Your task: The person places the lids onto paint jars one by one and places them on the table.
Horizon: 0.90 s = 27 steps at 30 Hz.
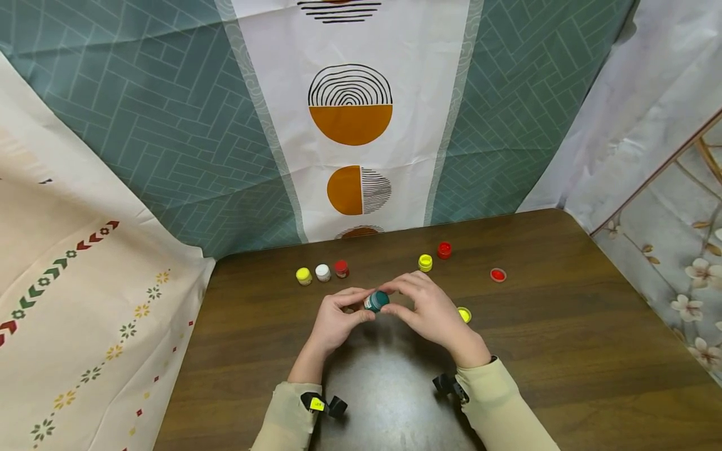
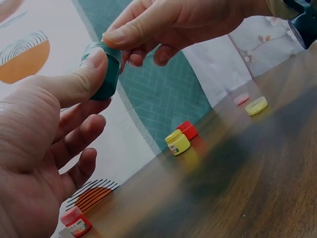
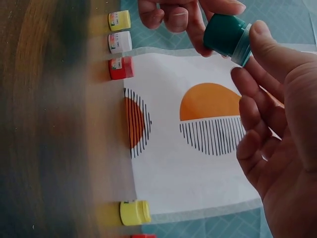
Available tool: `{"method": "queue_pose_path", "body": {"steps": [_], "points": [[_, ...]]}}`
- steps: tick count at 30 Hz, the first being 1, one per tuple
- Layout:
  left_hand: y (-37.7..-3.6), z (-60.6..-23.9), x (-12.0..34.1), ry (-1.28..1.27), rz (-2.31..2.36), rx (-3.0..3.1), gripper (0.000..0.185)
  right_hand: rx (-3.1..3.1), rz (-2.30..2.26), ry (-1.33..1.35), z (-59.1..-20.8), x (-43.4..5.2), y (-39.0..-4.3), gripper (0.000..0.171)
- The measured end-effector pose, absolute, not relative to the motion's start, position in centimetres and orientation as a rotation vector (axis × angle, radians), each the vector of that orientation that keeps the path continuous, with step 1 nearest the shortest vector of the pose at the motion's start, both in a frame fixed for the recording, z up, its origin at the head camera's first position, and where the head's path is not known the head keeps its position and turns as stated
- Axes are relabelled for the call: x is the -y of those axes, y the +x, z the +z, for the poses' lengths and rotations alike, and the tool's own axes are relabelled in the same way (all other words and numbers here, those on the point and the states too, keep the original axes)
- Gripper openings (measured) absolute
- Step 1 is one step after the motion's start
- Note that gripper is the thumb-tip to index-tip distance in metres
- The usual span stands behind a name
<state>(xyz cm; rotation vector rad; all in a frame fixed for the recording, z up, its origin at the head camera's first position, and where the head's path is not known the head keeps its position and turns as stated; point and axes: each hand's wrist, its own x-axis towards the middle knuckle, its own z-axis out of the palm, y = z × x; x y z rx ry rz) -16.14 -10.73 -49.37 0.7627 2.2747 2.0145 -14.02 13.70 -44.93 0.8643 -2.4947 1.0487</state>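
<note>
Both hands pinch one small green jar (image 1: 376,301) above the counter (image 1: 564,351): the left hand (image 1: 335,322) gripping its body, the right hand (image 1: 431,310) gripping its cap end, near a loose yellow lid (image 1: 464,314).

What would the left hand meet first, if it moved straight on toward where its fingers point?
Probably the right hand: the left hand points right across the green jar both hold. Depth is unclear, but nothing else shows between them.

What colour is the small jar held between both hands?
Dark teal green: the jar, lid included. It shows best in the right wrist view.
</note>
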Motion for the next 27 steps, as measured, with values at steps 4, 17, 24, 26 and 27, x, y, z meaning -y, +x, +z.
{"method": "queue_pose_path", "body": {"steps": [4,17,24,26,27], "points": [[-16.1,-49.3,10.7,0.772,2.014,-2.273,0.040,2.540,0.999,0.809,-44.8,-13.4,-14.0,0.034],[-16.0,-48.9,10.4,0.777,1.995,-2.305,0.039,2.685,0.956,0.635,-44.5,-12.9,-13.5,0.029],[-16.1,-48.8,10.4,0.749,1.989,-2.326,0.038,2.574,1.086,0.762,-44.8,-14.0,-13.6,0.027],[-16.1,-48.8,10.5,0.748,1.992,-2.333,0.038,2.519,1.063,0.886,-44.9,-14.2,-13.7,0.039],[-16.2,-48.8,10.5,0.752,1.993,-2.334,0.037,2.494,1.040,0.939,-44.9,-14.2,-13.8,0.044]]}}
